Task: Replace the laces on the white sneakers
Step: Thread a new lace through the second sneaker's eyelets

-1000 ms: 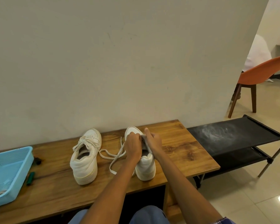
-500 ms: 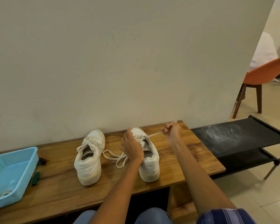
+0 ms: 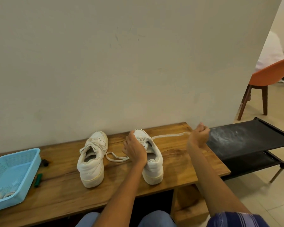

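Two white sneakers on wooden desk [image 3: 179,163], heels toward near edge, toes pointing at far wall, long axes running near-to-far, roughly parallel, slightly apart. Left sneaker [image 3: 93,158] fully laced, loose ends of lace flopped over tongue; smooth leather-like upper, padded heel, thick off-white sole with yellowed edge. Right sneaker [image 3: 152,157] same build, partly unlaced. Left hand [image 3: 134,149] resting on left side of right sneaker, fingers curled over upper and lace area, steadying shoe. Right hand [image 3: 199,135] well apart to right, over far right corner of desk, fingers pinched on end of lace [image 3: 169,135]; flat woven off-white lace stretched taut from eyelets near toe rightward, almost horizontal. Other end of same lace looping slack on desk between the two sneakers, under left hand. Hands well apart, each clamped on own thing. Light blue plastic basket [image 3: 23,163] with mesh walls at left desk edge, coiled white laces [image 3: 0,195] in near corner. Small green cylindrical item [image 3: 38,180] just right of basket; small black item [image 3: 44,162] farther back, unclear what. Desk wood grain warm brown, glossy. Black fabric shoe rack [image 3: 246,145] on metal frame right of desk, dusty whitish smear on top. Orange chair [image 3: 269,79] with dark wood legs far right. Plain beige wall behind.
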`<state>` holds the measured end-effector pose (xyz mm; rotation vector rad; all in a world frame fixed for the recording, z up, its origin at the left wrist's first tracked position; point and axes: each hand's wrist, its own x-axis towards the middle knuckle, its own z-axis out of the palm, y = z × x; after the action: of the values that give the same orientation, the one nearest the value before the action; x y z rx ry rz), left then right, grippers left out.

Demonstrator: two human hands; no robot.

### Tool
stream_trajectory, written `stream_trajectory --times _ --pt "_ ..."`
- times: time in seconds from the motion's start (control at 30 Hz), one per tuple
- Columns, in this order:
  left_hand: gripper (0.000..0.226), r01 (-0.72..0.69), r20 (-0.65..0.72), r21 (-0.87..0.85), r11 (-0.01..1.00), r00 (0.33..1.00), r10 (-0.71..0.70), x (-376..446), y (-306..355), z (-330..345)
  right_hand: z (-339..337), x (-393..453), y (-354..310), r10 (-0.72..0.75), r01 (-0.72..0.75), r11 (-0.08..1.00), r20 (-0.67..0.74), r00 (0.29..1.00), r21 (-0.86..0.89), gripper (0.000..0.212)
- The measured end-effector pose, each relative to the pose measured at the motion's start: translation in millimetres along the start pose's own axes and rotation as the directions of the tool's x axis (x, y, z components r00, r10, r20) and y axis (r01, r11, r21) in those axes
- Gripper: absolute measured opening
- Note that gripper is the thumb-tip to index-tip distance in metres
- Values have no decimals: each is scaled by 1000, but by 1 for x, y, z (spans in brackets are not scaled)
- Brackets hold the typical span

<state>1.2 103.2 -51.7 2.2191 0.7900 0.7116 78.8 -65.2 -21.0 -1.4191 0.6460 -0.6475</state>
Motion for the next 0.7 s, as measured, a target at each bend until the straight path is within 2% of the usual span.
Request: stream_trajectory --times 0.03,0.07,0.1,0.17,0.2,0.23,0.27,0.3,0.33,0.37,0.4,0.43,0.47,0.5,0.53,0.57,0.6,0.67,0.7 --pt "44 -1 1 1 1000 1000 1 1 0 1 0 -3 -3 -84 88 996 118 989 -29 35" --pt "44 2 4 1 1000 1000 -2 1 0 1 3 -9 -2 -145 169 984 278 950 -64 33" --pt "44 5 5 1 1000 1000 -5 1 1 0 7 -16 0 -171 249 962 458 872 -114 33" --pt "44 5 5 4 1000 1000 -5 0 1 0 14 -33 10 -111 372 913 780 616 -165 30" --pt "44 2 3 10 1000 1000 -2 -1 1 0 19 -42 18 -66 416 895 874 482 -161 28" --pt "43 2 0 13 1000 1000 -2 -1 0 0 24 -50 25 -27 453 876 923 384 -163 26" --pt "43 4 -2 17 1000 1000 -4 0 0 0 28 -56 31 3 482 859 943 332 -172 26" --pt "43 3 -2 20 1000 1000 -3 0 0 0 31 -59 35 19 497 847 947 322 -186 28" --pt "44 3 0 22 1000 1000 -3 1 0 0 33 -59 36 24 501 841 940 341 -203 28" --pt "44 4 3 23 1000 1000 -4 1 0 0 33 -57 35 11 497 839 920 393 -222 29" --pt "44 5 7 20 1000 1000 -5 1 0 0 31 -53 34 -19 458 855 868 497 -243 28" --pt "45 5 9 13 1000 1000 -6 1 -1 0 28 -46 31 -53 362 898 756 652 -250 25" --pt "45 6 8 5 1000 1000 -6 1 -2 1 23 -41 25 -58 234 944 582 811 -233 22" --pt "45 4 5 2 1000 1000 -4 2 -3 3 17 -36 19 -61 153 968 405 912 -198 23" --pt "44 -1 0 -3 1000 1000 1 3 -4 4 14 -32 16 -99 166 968 323 941 -187 25" --pt "43 -7 -3 -13 1000 1000 7 3 -5 6 13 -31 15 -161 244 948 351 922 -206 26" --pt "42 -12 -4 -25 1000 1000 12 5 -7 8 14 -35 13 -204 335 915 459 865 -224 26" --pt "40 -12 -5 -50 999 1000 12 5 -9 11 22 -43 18 -189 471 857 723 665 -209 29" --pt "39 -13 -10 -57 998 1000 12 5 -9 11 28 -47 23 -135 507 841 834 535 -189 28"
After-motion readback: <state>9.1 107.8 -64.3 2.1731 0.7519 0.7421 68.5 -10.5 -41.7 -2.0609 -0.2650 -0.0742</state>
